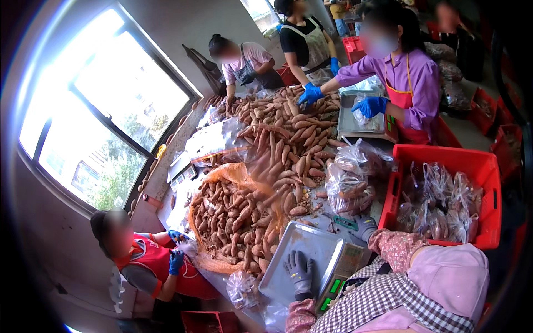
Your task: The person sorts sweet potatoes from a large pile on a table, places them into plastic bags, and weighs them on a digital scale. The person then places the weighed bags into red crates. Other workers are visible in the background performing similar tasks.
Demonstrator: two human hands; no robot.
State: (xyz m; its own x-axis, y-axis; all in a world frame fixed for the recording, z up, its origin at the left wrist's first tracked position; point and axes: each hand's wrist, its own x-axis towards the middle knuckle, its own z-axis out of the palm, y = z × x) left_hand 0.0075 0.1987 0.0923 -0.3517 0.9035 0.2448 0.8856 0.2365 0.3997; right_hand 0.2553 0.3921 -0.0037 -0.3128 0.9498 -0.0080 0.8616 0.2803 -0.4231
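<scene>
My left hand [299, 268], in a grey work glove, lies flat with fingers spread on the metal tray [272, 284] of a digital scale. No item shows under it. My right hand [365, 228], gloved alike, is closed at the green handle of a hand tool [345, 222] beyond the scale's far corner; its exact kind is unclear. Just past it stand knotted clear bags of sweet potatoes [349, 189]. A torn orange mesh sack [227, 172] full of sweet potatoes lies beyond the tray, against a large loose pile of sweet potatoes [308, 125]. A knotted clear bag [241, 289] rests beside the tray's left edge.
A red crate [447, 152] of filled bags stands to the right. A person in a red apron [158, 266] works at the left; others work around the pile. One in purple [420, 83] reaches over another scale [347, 112]. A smaller scale [181, 166] sits near the window.
</scene>
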